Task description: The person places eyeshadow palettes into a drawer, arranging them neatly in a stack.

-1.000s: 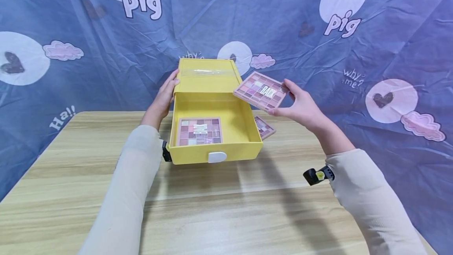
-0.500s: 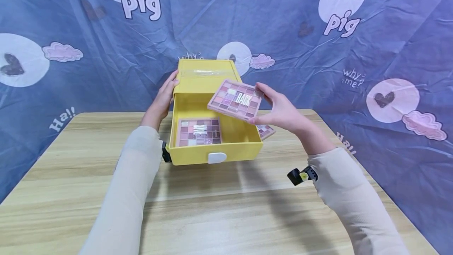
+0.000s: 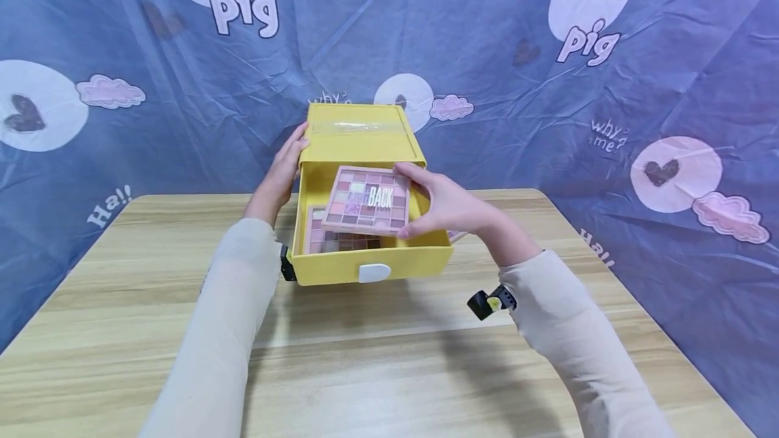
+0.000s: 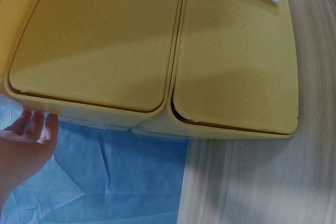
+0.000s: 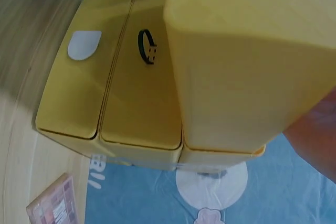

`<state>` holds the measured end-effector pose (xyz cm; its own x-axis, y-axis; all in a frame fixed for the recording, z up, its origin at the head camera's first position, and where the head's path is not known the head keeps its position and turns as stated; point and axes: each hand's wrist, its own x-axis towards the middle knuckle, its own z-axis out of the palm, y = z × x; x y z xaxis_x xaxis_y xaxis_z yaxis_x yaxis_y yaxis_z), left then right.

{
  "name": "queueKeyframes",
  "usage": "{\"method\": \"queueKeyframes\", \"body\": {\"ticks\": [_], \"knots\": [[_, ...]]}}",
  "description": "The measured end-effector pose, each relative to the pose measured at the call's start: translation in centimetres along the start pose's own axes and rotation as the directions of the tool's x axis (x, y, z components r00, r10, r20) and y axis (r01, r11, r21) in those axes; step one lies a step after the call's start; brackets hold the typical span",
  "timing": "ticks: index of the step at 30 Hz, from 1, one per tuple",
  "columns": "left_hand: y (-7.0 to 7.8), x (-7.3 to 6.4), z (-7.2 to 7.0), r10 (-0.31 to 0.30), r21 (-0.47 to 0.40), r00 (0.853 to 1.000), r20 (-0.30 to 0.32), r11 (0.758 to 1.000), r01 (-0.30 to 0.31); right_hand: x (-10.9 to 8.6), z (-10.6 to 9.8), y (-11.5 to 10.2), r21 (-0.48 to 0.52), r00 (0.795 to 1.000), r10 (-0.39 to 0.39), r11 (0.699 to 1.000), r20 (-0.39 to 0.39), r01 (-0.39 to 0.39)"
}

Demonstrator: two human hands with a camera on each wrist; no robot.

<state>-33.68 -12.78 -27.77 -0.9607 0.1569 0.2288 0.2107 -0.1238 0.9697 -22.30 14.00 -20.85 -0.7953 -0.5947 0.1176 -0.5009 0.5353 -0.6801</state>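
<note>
A yellow drawer cabinet (image 3: 359, 134) stands at the back of the table, its top drawer (image 3: 420, 262) pulled out towards me. My right hand (image 3: 447, 201) pinches an eyeshadow palette (image 3: 371, 201) by its right edge, fingers on the far corner and thumb on the near one. The palette is tilted over the drawer, overlapping a second eyeshadow palette (image 3: 316, 238) that lies inside at the left. My left hand (image 3: 281, 171) rests along the cabinet's left side; in the left wrist view its fingertips (image 4: 50, 124) touch the cabinet's edge.
A third eyeshadow palette (image 5: 55, 205) lies on the table beside the cabinet, mostly hidden in the head view. Lower drawers (image 5: 79, 87) are closed beneath the top one. A blue printed cloth (image 3: 517, 107) hangs behind the wooden table (image 3: 365, 357).
My right hand has carried the eyeshadow palette left and down, from right of the cabinet to over the open drawer. The left hand has stayed on the cabinet.
</note>
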Motion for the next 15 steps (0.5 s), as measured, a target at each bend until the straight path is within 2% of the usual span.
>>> {"method": "queueKeyframes", "body": {"ticks": [3, 6, 11, 15], "knots": [[0.0, 0.0, -0.1, -0.005, 0.003, 1.000, -0.003, 1.000, 0.005, 0.5, 0.2, -0.2, -0.066, 1.000, -0.003, 0.998, 0.031, 0.005], [0.0, -0.1, 0.0, -0.009, 0.006, 1.000, -0.007, 1.000, 0.009, 0.9, 0.4, -0.4, -0.092, 0.998, -0.003, 0.996, 0.069, 0.009], [0.1, -0.1, 0.0, -0.018, 0.015, 1.000, -0.014, 1.000, 0.018, 1.6, 0.9, -0.6, -0.057, 0.991, -0.014, 0.998, 0.131, 0.022], [0.1, -0.1, 0.0, -0.017, 0.009, 1.000, -0.012, 1.000, 0.017, 2.1, 1.4, -0.6, -0.067, 0.985, -0.045, 0.996, 0.165, 0.057]]}}
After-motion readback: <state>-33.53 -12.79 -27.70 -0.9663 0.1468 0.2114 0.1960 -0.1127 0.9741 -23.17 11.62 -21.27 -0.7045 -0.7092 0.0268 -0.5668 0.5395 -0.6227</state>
